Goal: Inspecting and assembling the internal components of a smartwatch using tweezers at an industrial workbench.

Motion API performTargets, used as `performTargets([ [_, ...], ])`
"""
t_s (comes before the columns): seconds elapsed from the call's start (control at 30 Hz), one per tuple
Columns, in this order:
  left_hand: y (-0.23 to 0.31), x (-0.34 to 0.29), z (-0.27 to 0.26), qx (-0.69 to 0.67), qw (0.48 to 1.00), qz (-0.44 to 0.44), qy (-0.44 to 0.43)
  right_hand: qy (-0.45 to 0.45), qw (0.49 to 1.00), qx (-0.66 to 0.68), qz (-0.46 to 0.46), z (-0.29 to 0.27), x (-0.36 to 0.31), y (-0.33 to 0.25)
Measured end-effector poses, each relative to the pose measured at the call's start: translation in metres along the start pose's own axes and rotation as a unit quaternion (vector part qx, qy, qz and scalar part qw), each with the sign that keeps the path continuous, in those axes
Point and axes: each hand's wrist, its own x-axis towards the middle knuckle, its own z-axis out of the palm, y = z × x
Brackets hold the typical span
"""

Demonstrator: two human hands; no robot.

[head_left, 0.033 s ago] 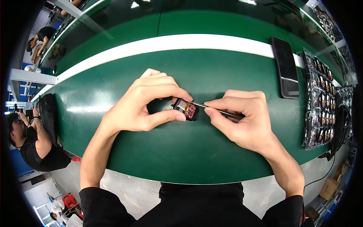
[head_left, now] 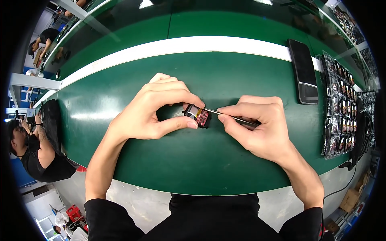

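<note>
My left hand (head_left: 155, 106) pinches a small black electronic device housing (head_left: 197, 115) between thumb and index finger, just above or on the green table. The housing is open: a red circuit board (head_left: 203, 117) shows on its right side, a silvery-grey block (head_left: 193, 110) on its left, with a bit of yellow between them. My right hand (head_left: 261, 124) grips slim dark tweezers (head_left: 245, 121), held low and pointing left. Their silvery tip meets the upper edge of the housing, close to my left index fingertip. What exactly the tip touches is too small to tell.
A black phone-like slab (head_left: 303, 74) lies at the right, across a white bar (head_left: 177, 43) along the table's back. Clear plastic trays (head_left: 339, 108) of small electronic parts stand at the right edge, beside a black cable (head_left: 364, 128). A co-worker (head_left: 44, 150) sits at the left.
</note>
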Motion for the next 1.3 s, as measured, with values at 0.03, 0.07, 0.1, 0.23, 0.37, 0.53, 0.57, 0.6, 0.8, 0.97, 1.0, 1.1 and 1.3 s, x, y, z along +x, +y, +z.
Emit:
performTargets([
  [0.03, 0.000, 0.001, 0.000, 0.000, 1.000, 0.000, 0.000, -0.001, 1.000, 0.000, -0.001, 0.000, 0.000, 0.000],
  [0.07, -0.001, 0.001, 0.000, 0.002, 1.000, 0.007, 0.002, -0.001, 1.000, 0.001, -0.001, 0.000, -0.001, 0.000],
  [0.1, 0.000, 0.002, 0.000, 0.004, 1.000, 0.013, 0.004, 0.001, 1.000, -0.003, -0.009, 0.000, -0.001, 0.001],
  [0.23, 0.000, 0.001, 0.001, 0.004, 1.000, 0.013, 0.007, 0.009, 1.000, -0.003, -0.013, 0.003, -0.002, 0.001],
  [0.37, 0.000, 0.001, 0.000, -0.001, 1.000, 0.000, 0.008, 0.015, 1.000, 0.001, -0.005, 0.003, -0.002, -0.001],
  [0.53, 0.000, 0.002, 0.002, -0.008, 1.000, 0.009, 0.012, 0.013, 0.998, -0.028, -0.052, 0.003, -0.004, 0.004],
  [0.57, 0.000, 0.002, 0.004, -0.012, 1.000, 0.001, 0.012, 0.015, 0.998, -0.029, -0.053, 0.001, -0.005, 0.004],
  [0.6, 0.001, 0.001, 0.004, -0.015, 1.000, -0.007, 0.012, 0.008, 0.998, -0.040, -0.047, -0.002, -0.005, 0.003],
  [0.8, 0.005, 0.001, 0.008, 0.012, 0.999, -0.010, 0.047, 0.028, 1.000, -0.010, -0.001, -0.008, 0.001, -0.004],
  [0.97, -0.001, 0.002, 0.012, 0.044, 0.997, 0.021, 0.052, 0.034, 0.996, 0.075, 0.018, 0.003, -0.003, 0.003],
  [1.0, 0.000, 0.001, 0.012, 0.045, 0.998, 0.018, 0.050, 0.001, 0.999, 0.042, 0.017, -0.002, -0.003, -0.003],
  [1.1, -0.001, -0.002, 0.012, 0.046, 0.998, 0.015, 0.050, -0.013, 0.997, 0.048, 0.061, 0.002, -0.001, -0.008],
  [1.3, 0.002, -0.002, 0.006, -0.030, 0.999, -0.019, 0.036, 0.000, 0.989, -0.137, -0.050, 0.016, -0.004, -0.006],
])
